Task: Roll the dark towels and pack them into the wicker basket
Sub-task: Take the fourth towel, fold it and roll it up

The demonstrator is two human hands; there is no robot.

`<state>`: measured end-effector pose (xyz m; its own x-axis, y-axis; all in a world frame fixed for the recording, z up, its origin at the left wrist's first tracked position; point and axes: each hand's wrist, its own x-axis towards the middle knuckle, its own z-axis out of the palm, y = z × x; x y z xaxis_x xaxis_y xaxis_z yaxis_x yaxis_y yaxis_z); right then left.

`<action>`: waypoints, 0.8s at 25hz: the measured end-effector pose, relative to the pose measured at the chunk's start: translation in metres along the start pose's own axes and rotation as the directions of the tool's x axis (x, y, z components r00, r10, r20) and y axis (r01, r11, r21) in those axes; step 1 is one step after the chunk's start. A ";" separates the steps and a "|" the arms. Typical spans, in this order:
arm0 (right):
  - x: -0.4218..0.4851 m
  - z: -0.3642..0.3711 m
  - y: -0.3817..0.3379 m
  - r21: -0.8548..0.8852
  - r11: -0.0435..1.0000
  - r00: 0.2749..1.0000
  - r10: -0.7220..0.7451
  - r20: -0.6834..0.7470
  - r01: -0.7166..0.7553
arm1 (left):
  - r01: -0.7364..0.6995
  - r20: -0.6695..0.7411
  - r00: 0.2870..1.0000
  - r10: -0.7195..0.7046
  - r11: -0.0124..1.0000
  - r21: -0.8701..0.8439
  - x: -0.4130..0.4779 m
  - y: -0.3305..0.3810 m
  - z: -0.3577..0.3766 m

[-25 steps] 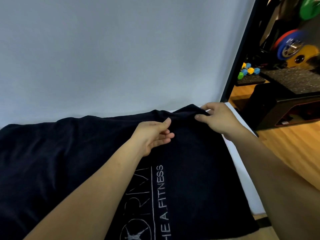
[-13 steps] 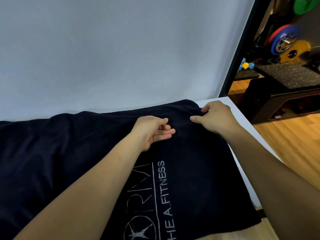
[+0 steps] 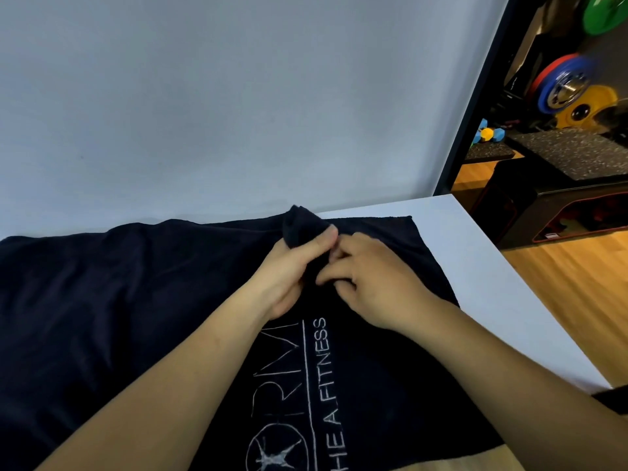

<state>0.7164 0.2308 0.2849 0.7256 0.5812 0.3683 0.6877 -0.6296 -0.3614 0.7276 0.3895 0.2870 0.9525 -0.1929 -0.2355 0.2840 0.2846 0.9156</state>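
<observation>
A dark navy towel [image 3: 119,300] with a white printed logo and lettering lies spread over a white table [image 3: 492,277]. My left hand [image 3: 292,270] is shut on a bunched fold of the towel near its far edge, lifting it into a small peak. My right hand [image 3: 370,280] sits just to the right of it, fingers pinching the same fold. Both forearms reach in from the bottom of the view. No wicker basket is in sight.
A plain grey wall [image 3: 221,96] stands right behind the table. To the right, past a black post [image 3: 472,107], lie wooden floor [image 3: 584,294], black gym platforms and coloured weight plates [image 3: 560,86]. The table's right edge runs diagonally beside my right forearm.
My hands have come together at the towel's far edge. The left hand has gathered cloth into a raised bunch, and the right hand has slid left off the corner to meet it.
</observation>
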 end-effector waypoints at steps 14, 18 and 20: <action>0.005 -0.049 0.075 0.139 0.699 0.686 0.715 -0.132 -0.702 | -0.076 -0.183 0.980 0.078 0.997 0.022 -0.010 -0.005 -0.001; 0.004 -0.046 0.061 0.048 0.786 0.788 0.615 0.030 -0.616 | -0.067 -0.265 0.962 0.061 0.998 -0.015 -0.008 -0.005 0.000; 0.004 -0.043 0.050 0.030 0.796 0.782 0.586 0.213 -0.604 | -0.081 -0.278 0.959 0.055 0.993 -0.081 -0.009 -0.004 -0.003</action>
<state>0.7531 0.1796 0.3054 0.9750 0.1953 -0.1057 0.1096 -0.8372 -0.5358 0.7178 0.3928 0.2845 0.9596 0.0923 -0.2657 0.2139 0.3744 0.9023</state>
